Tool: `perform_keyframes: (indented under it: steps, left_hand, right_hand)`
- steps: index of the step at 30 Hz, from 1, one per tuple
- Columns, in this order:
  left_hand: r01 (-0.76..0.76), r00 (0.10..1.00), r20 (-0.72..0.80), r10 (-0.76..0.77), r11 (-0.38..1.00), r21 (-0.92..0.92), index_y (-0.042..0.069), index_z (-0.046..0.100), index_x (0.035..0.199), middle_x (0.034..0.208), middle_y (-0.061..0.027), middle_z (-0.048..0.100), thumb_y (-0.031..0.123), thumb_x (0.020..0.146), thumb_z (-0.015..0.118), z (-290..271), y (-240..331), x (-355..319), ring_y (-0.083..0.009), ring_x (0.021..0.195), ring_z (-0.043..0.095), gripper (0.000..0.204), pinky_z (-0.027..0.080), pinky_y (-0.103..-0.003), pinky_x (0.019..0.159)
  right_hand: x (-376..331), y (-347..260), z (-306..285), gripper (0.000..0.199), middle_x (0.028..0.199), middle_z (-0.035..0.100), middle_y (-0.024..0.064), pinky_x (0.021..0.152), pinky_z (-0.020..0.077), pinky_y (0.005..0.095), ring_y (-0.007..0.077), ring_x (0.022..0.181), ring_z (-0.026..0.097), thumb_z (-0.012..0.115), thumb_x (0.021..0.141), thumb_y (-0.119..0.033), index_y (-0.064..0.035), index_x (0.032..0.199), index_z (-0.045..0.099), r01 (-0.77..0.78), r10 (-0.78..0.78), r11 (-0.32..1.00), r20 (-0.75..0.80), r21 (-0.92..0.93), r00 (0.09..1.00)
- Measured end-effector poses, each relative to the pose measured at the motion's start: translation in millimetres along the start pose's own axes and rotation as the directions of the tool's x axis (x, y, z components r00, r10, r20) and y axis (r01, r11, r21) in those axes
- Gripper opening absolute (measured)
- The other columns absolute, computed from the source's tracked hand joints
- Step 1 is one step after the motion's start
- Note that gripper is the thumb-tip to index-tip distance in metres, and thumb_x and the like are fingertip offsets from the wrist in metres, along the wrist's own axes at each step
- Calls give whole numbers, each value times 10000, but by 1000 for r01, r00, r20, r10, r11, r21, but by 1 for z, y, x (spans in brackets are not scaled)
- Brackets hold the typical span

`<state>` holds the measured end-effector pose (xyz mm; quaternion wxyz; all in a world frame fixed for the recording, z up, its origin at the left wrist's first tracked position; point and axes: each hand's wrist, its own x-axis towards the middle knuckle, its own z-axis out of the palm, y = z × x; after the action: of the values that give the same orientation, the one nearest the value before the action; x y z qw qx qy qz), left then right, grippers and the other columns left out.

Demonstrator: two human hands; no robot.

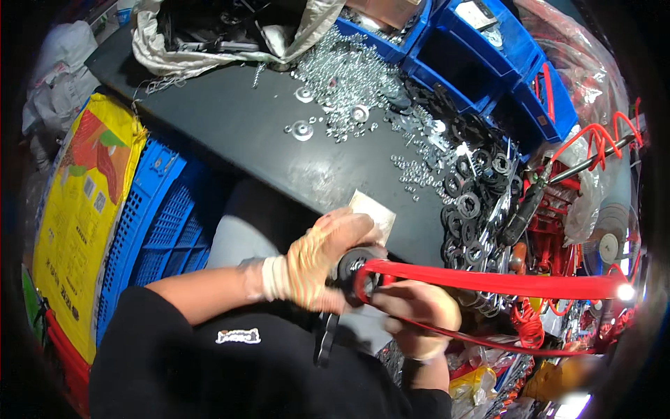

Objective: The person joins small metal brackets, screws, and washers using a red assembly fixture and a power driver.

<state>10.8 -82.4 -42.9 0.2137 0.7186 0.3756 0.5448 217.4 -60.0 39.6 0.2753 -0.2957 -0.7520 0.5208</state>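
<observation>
My left hand (321,258), in a pale striped glove, is closed around a black round part (347,269) in front of the table edge. A long red metal frame (495,279) with two bars runs from that part to the right. My right hand (422,314), also gloved, is between the two red bars close to the round part. Its fingers are curled and smeared by motion, and what they pinch is hidden. Beneath my left hand hangs a dark narrow strip (324,339). A beige flat block (373,213) shows just behind my left fingers.
Nuts and bolts (349,77) lie heaped on the dark table (244,133), with black rings (467,206) along its right side. Blue bins (474,56) and a white sack (150,49) stand at the back. A coiled red hose (600,143) hangs right; a blue crate (164,230) stands left.
</observation>
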Motion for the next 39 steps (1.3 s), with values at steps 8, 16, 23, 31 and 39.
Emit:
perform_keyframes:
  steps: [8,16,23,31,39]
  left_hand:
    - [27,992,112,-52,976,214,144,587,1048,1095,-30,627,325,580,786,8,0,12,-262,1055,575,540,345,-508,995]
    - [217,973,62,-221,974,67,142,611,1092,1028,2,612,436,694,697,17,6,4,-227,1091,563,502,301,-506,1047]
    - [73,987,136,-82,995,73,50,356,1370,1231,-157,538,307,514,824,-8,6,8,-399,1195,459,1009,247,-540,1068]
    - [43,996,77,-55,987,153,124,519,1172,1126,-98,560,295,452,792,12,7,10,-303,1107,536,789,311,-527,1031]
    - [127,984,-146,-105,980,150,151,621,1045,1037,-39,599,313,546,807,18,13,4,-305,1007,559,556,424,-444,902]
  right_hand:
    - [98,28,-62,445,820,644,206,593,522,393,306,647,633,588,869,-391,40,778,654,211,-402,888,464,409,789]
    - [65,-1,-21,250,945,649,130,779,502,378,307,881,641,675,833,-239,-11,933,657,100,-96,995,566,25,819]
    - [34,-6,-5,465,699,638,87,634,506,351,229,622,621,598,874,-459,-6,798,670,-338,293,929,263,148,919]
    - [28,8,-17,382,880,657,115,772,492,389,254,842,628,711,817,-337,15,963,687,-472,314,812,424,344,850]
    - [223,45,-61,247,856,694,87,726,499,281,149,794,648,624,825,-225,-9,921,694,168,-235,813,-50,-557,971]
